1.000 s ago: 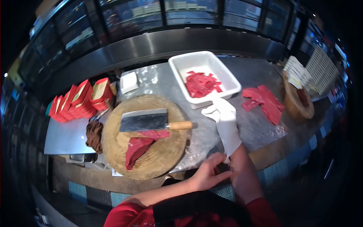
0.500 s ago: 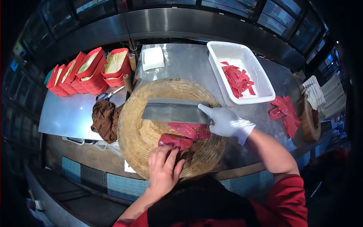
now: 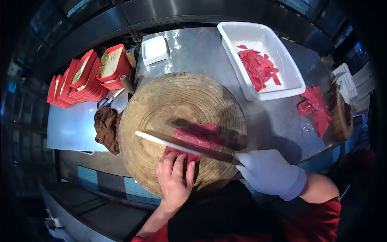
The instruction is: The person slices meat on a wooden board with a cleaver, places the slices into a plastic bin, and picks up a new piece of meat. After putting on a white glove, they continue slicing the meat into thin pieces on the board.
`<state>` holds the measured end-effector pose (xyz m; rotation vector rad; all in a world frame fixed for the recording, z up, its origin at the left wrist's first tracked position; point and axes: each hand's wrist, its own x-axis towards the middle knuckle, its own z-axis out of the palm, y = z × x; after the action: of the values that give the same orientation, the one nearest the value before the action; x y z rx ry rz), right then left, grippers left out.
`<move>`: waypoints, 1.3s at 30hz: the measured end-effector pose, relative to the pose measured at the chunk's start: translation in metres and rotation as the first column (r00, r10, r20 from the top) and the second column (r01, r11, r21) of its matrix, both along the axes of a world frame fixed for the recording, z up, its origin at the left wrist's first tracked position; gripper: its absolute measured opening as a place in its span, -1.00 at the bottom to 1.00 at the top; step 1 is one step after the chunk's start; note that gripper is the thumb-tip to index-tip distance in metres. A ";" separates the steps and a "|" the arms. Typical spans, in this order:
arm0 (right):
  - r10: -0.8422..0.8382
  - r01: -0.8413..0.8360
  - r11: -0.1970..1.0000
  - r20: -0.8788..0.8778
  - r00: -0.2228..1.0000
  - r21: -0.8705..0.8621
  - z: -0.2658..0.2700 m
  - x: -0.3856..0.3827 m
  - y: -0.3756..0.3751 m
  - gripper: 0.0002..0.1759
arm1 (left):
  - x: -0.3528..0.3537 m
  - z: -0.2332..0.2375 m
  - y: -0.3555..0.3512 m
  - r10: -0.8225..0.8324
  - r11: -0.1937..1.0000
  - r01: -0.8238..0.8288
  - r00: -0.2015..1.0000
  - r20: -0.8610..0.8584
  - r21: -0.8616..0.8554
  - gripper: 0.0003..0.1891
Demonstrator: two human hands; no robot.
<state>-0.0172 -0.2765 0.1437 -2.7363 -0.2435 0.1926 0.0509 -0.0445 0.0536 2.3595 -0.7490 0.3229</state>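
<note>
A cleaver (image 3: 189, 147) is gripped by its handle in my right hand (image 3: 272, 171), which wears a white glove. Its blade, edge-on and slanting across a round wooden chopping block (image 3: 155, 107), crosses over the near piece of red meat (image 3: 196, 157). The bare fingers of my left hand (image 3: 174, 177) are curled and hold that piece down, their tips close to the near side of the blade. Beyond the blade lie more cut pieces of red meat (image 3: 197, 134) on the block. The blade partly hides the meat beneath it.
A white tub (image 3: 296, 88) holds sliced meat at the back right. More raw meat (image 3: 316, 111) lies on the metal table beside it. A small white dish (image 3: 155, 50) stands behind the block. On the left are red containers (image 3: 88, 90) with leaves, scissors (image 3: 109, 99) and a brown cloth (image 3: 107, 129).
My right hand has moved nearer and to the right, and the cleaver has turned from showing its broad side to edge-on across the meat. My left hand stays on the meat.
</note>
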 end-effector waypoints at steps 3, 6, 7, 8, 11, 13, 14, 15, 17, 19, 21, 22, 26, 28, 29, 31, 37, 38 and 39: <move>0.102 -0.107 0.984 -0.038 0.994 -0.145 0.013 -0.006 -0.009 -0.86 | 0.000 -0.001 -0.001 0.019 1.000 -0.019 1.000 -0.016 0.010 -0.69; 0.238 -0.250 0.941 -0.079 0.968 -0.229 0.018 -0.009 -0.019 -0.79 | -0.005 -0.024 0.012 -0.066 0.997 0.068 0.997 0.048 -0.021 -0.67; 0.287 -0.311 0.918 -0.130 0.949 -0.247 0.021 -0.008 -0.023 -0.65 | -0.008 -0.027 0.014 -0.058 0.998 0.053 0.993 -0.105 -0.046 -0.65; 0.288 -0.313 0.922 -0.135 0.948 -0.227 0.023 -0.007 -0.027 -0.65 | -0.011 -0.029 0.016 -0.057 0.998 0.054 0.992 -0.117 -0.028 -0.65; 0.275 -0.309 0.942 -0.230 0.934 -0.128 0.023 -0.002 -0.036 -0.57 | -0.018 -0.044 0.025 0.031 0.996 -0.034 0.999 0.038 0.082 -0.57; 0.285 -0.320 0.942 -0.257 0.923 -0.105 0.023 0.003 -0.038 -0.57 | -0.019 -0.052 0.036 0.051 0.978 -0.070 0.994 0.098 0.198 -0.57; 0.289 -0.326 0.941 -0.277 0.916 -0.094 0.023 0.006 -0.038 -0.57 | -0.021 -0.054 0.041 0.058 0.948 -0.107 0.984 0.170 0.300 -0.58; 0.298 -0.334 0.939 -0.286 0.911 -0.085 0.023 0.011 -0.038 -0.57 | -0.023 -0.058 0.045 0.065 0.946 -0.111 0.985 0.158 0.306 -0.58; 0.301 -0.340 0.937 -0.316 0.900 -0.076 0.022 0.019 -0.037 -0.56 | -0.020 -0.055 0.043 0.078 0.948 -0.121 0.985 0.152 0.294 -0.58; 0.317 -0.356 0.932 -0.323 0.892 -0.069 0.018 0.024 -0.034 -0.56 | -0.016 -0.052 0.041 0.094 0.951 -0.133 0.985 0.147 0.280 -0.58; 0.326 -0.366 0.928 -0.329 0.886 -0.068 0.015 0.027 -0.031 -0.56 | -0.011 -0.051 0.036 0.106 0.955 -0.141 0.984 0.145 0.260 -0.58; 0.317 -0.358 0.932 -0.342 0.885 -0.062 0.015 0.027 -0.029 -0.51 | -0.008 -0.051 0.031 0.112 0.958 -0.145 0.983 0.143 0.249 -0.58; 0.328 -0.361 0.932 -0.328 0.886 -0.044 0.012 0.037 -0.021 -0.49 | 0.001 -0.048 0.011 0.124 0.970 -0.151 0.981 0.147 0.192 -0.58; 0.344 -0.381 0.923 -0.327 0.880 -0.055 0.011 0.043 -0.017 -0.50 | 0.002 -0.045 0.006 0.130 0.974 -0.156 0.979 0.157 0.164 -0.58; 0.359 -0.399 0.915 -0.327 0.874 -0.063 0.011 0.046 -0.014 -0.51 | 0.002 -0.044 0.004 0.133 0.976 -0.157 0.978 0.158 0.149 -0.58; 0.373 -0.415 0.905 -0.296 0.880 -0.092 0.012 0.052 -0.006 -0.52 | 0.002 -0.042 0.001 0.141 0.981 -0.160 0.977 0.160 0.114 -0.58; 0.377 -0.420 0.900 -0.283 0.882 -0.113 0.007 0.064 0.014 -0.54 | 0.008 -0.038 -0.009 0.205 0.979 -0.204 0.968 0.145 -0.017 -0.58; 0.370 -0.403 0.914 -0.300 0.879 -0.051 0.005 0.070 0.018 -0.56 | 0.009 -0.037 -0.010 0.211 0.977 -0.209 0.966 0.147 -0.035 -0.57; 0.346 -0.351 0.935 -0.324 0.881 0.045 0.001 0.085 0.027 -0.69 | 0.007 -0.035 -0.008 0.213 0.977 -0.207 0.965 0.155 -0.051 -0.57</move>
<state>0.0673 -0.2497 0.1444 -2.5973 -0.6401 0.7430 0.0580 -0.0528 0.0184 2.4046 -0.5597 0.6177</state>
